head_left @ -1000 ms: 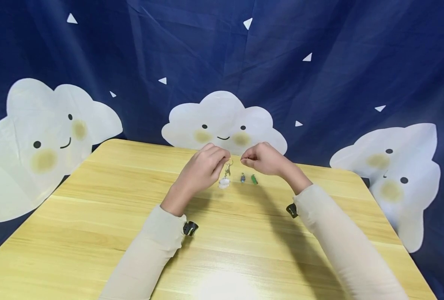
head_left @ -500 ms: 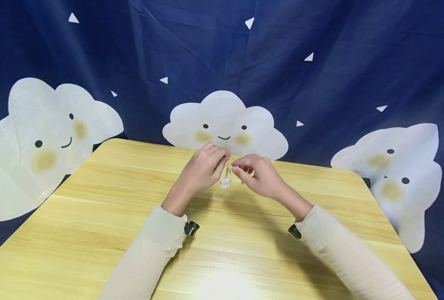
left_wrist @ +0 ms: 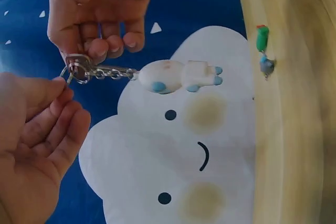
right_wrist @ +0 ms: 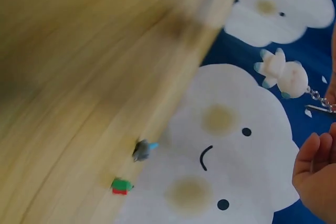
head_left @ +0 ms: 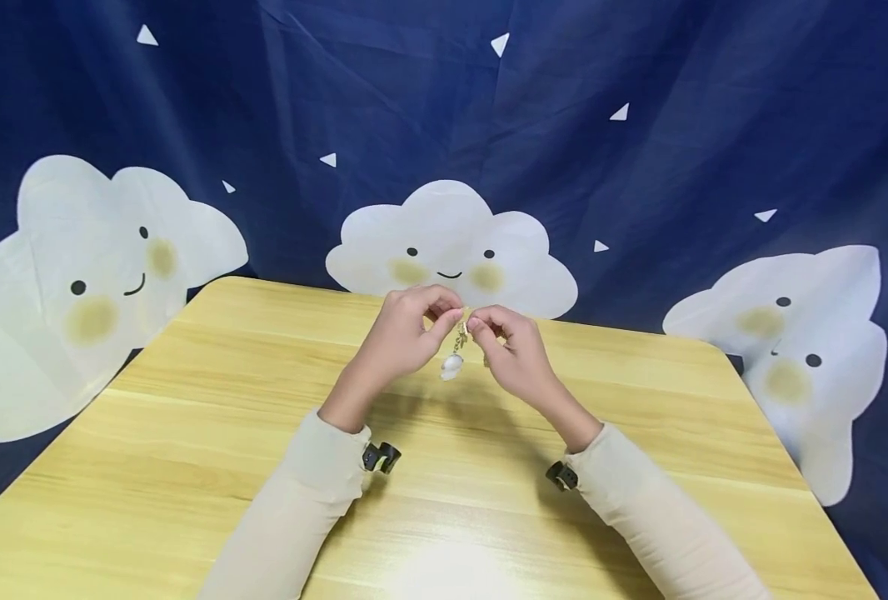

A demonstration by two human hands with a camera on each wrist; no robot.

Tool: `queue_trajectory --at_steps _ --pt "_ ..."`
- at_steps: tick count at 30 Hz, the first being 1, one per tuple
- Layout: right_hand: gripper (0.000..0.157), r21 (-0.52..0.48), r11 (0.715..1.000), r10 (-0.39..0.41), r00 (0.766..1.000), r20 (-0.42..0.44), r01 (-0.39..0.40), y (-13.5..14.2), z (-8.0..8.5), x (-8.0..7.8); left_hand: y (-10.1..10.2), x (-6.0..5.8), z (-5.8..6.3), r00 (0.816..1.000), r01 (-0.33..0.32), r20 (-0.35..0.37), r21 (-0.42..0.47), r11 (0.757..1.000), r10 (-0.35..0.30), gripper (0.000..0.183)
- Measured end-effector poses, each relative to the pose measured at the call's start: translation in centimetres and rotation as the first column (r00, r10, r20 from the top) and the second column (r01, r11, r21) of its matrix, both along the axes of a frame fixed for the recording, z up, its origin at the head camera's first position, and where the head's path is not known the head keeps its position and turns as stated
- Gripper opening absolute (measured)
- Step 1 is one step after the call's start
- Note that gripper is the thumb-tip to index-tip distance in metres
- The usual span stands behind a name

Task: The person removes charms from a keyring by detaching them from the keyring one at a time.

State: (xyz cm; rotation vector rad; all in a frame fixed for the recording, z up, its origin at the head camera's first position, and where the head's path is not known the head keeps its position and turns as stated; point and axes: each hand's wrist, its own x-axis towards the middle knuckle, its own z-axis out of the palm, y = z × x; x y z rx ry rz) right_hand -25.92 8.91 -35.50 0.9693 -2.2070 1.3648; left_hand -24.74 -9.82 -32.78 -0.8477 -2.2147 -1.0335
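Note:
My left hand (head_left: 406, 333) pinches the metal ring of a keychain (left_wrist: 113, 73) between thumb and fingertip. From the ring hang a metal clasp, a short chain and a white figurine (head_left: 451, 365) with light-blue feet. Against the ring and clasp, the thumb and forefinger of my right hand (head_left: 515, 350) pinch closely, covering part of the metal. Its other fingers are curled, as the left wrist view shows. A small green charm with red on it (left_wrist: 262, 39) and a small grey-blue charm (left_wrist: 266, 65) lie on the table beyond the hands.
The light wooden table (head_left: 264, 483) extends to a dark-blue curtain (head_left: 414, 100) printed with smiling clouds and white triangles. Both wrists carry black camera mounts, the left mount (head_left: 381, 457) and the right mount (head_left: 561, 475).
My right hand has come left and down to the keychain, now pinching at the ring and clasp. My left hand stays nearly in place; the figurine has turned. The two charms are now mostly hidden in the head view.

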Motion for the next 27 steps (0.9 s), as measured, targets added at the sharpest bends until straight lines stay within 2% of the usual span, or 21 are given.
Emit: queue_trajectory --at_steps 3,7,10,14,18,23,27 --pt "0.02 -0.022 1.0 -0.002 0.994 0.108 0.005 0.0 0.6 0.2 0.0 0.1 0.3 0.999 0.029 0.028 0.036 0.999 -0.03 0.008" --pt "0.022 -0.017 1.0 -0.006 0.975 0.221 0.01 0.2 1.2 0.2 -0.1 0.3 0.6 0.998 0.047 0.033 0.04 0.998 -0.048 0.01" --pt "0.022 -0.037 0.999 0.036 0.96 0.278 -0.026 0.5 1.4 0.2 -0.3 0.5 0.8 0.998 0.049 0.044 0.063 0.997 -0.052 0.011" --pt "0.022 -0.105 0.989 0.136 0.933 0.333 -0.107 0.9 1.5 0.3 -0.8 0.9 1.5 0.997 0.048 0.056 0.083 0.995 -0.053 0.012" --pt "0.023 -0.181 0.968 0.233 0.885 0.402 -0.173 1.2 1.4 0.5 -1.2 1.1 1.9 0.996 0.087 -0.005 0.02 0.996 -0.086 0.011" --pt "0.024 -0.239 0.946 0.31 0.821 0.48 -0.217 1.3 1.9 1.0 -1.1 1.0 1.7 0.976 0.202 -0.066 -0.052 0.978 -0.205 0.013" --pt "0.023 -0.339 0.908 0.403 0.741 0.537 -0.248 1.2 2.2 1.2 -1.0 1.0 1.7 0.968 0.238 -0.067 -0.052 0.97 -0.241 0.014"
